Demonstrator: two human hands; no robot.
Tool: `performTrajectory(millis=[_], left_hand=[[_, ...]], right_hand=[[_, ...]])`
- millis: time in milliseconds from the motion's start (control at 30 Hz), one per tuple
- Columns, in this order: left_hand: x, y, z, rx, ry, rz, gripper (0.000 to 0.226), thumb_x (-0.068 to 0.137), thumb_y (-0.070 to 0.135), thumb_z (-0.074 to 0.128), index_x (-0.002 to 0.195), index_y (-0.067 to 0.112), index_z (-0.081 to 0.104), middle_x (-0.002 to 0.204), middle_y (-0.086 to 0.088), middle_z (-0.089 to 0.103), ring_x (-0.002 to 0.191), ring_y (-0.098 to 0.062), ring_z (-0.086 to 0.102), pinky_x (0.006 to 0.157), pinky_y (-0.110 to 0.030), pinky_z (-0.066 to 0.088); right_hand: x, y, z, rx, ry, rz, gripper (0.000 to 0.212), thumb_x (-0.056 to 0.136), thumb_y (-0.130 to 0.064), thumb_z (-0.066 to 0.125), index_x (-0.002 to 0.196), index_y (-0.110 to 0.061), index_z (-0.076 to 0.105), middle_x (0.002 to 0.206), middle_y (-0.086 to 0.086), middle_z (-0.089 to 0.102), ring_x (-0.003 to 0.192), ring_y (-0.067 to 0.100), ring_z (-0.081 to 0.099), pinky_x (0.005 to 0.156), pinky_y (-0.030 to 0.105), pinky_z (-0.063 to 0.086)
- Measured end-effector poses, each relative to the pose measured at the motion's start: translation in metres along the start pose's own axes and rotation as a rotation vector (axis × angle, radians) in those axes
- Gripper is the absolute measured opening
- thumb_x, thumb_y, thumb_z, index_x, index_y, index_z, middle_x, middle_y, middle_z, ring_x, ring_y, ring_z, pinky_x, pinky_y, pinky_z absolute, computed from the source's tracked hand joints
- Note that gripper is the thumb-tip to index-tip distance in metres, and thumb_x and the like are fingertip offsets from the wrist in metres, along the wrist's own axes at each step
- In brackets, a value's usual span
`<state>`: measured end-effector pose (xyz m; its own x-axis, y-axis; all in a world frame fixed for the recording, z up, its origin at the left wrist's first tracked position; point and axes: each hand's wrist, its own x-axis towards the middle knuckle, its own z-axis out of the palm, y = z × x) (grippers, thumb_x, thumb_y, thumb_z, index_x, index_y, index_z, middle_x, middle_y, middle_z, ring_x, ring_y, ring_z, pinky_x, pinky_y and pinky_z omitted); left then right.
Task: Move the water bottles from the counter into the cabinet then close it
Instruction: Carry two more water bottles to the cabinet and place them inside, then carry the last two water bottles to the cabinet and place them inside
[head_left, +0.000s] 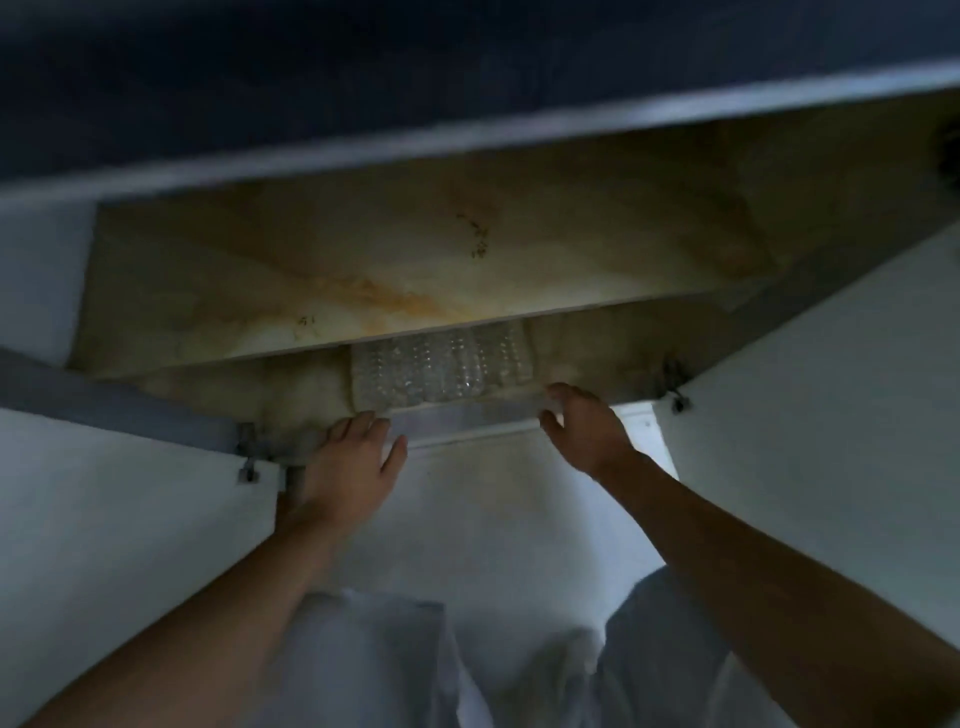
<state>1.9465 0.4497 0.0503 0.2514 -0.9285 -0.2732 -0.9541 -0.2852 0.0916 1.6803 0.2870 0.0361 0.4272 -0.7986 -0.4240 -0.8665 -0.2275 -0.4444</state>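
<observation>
Both hands reach into the open cabinet (78, 291). A pack of water bottles (441, 364) lies on the lower shelf by its front edge, under the upper shelf (363, 270). Left hand (348, 462) and right hand (584, 431), fingers loosely spread, touch the pack's near corners without gripping it. Both doors (810, 415) stand open.

— What lines the cabinet shelf (363, 291)?
— A marbled cream-and-amber surface, smooth, with a dull sheen.
— And the pack of water bottles (441, 366)?
— Clear ribbed plastic, glossy. The doors (810, 415) look matt white; their hinges (675, 389) are metal.
</observation>
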Motion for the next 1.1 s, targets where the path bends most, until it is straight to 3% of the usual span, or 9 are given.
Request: performTrajectory(millis=[200,367,467,700,867,1100], left_hand=[[-0.11,0.048,-0.154,0.073,-0.033,0.053,0.053,0.094,0.046,0.041,0.115,0.008,0.071,0.117,-0.012,0.071,0.101,-0.035,0.066,0.084,-0.044,0.052],[-0.196,0.093,-0.307,0.007,0.007,0.069,0.054,0.098,0.047,0.039,0.122,0.007,0.065,0.118,-0.012,0.07,0.104,-0.033,0.065,0.085,-0.043,0.052],[-0.238,0.111,-0.369,-0.03,0.017,0.028,0.055,0.098,0.049,0.037,0.126,0.008,0.062,0.12,-0.011,0.069,0.106,-0.03,0.065,0.086,-0.041,0.052],[-0.294,0.135,-0.428,-0.009,0.097,0.035,0.055,0.097,0.048,0.036,0.123,0.009,0.064,0.121,-0.008,0.069,0.108,-0.031,0.063,0.087,-0.041,0.05],[-0.294,0.141,-0.444,0.034,0.182,0.167,0.053,0.099,0.048,0.037,0.123,0.01,0.066,0.125,-0.008,0.067,0.109,-0.03,0.063,0.09,-0.042,0.05],[-0.257,0.182,-0.453,-0.126,0.029,0.378,0.073,0.097,0.062,0.022,0.141,0.015,0.056,0.142,-0.001,0.058,0.131,-0.021,0.052,0.105,-0.037,0.044]], right_hand=[[-0.167,-0.056,-0.113,-0.157,-0.068,-0.045,0.054,0.097,-0.039,0.052,0.145,-0.016,0.048,0.132,0.011,0.062,0.129,0.028,0.05,0.101,0.038,0.047],[-0.285,-0.118,-0.222,-0.167,-0.071,-0.075,0.054,0.098,-0.042,0.049,0.147,-0.02,0.045,0.144,0.002,0.054,0.138,0.023,0.042,0.106,0.038,0.043],[-0.339,-0.146,-0.271,-0.129,-0.031,-0.095,0.052,0.098,-0.041,0.048,0.146,-0.02,0.047,0.143,0.0,0.056,0.136,0.022,0.045,0.105,0.039,0.046],[-0.392,-0.174,-0.309,-0.061,0.141,-0.18,0.05,0.098,-0.041,0.052,0.14,-0.015,0.053,0.136,0.002,0.062,0.13,0.023,0.051,0.097,0.041,0.051],[-0.405,-0.167,-0.321,-0.079,0.19,-0.19,0.052,0.097,-0.042,0.051,0.142,-0.016,0.05,0.137,0.001,0.06,0.131,0.023,0.049,0.101,0.041,0.048],[-0.455,-0.136,-0.353,-0.091,0.331,0.075,0.055,0.1,-0.049,0.045,0.147,-0.02,0.043,0.147,-0.004,0.051,0.137,0.022,0.042,0.107,0.037,0.04]])
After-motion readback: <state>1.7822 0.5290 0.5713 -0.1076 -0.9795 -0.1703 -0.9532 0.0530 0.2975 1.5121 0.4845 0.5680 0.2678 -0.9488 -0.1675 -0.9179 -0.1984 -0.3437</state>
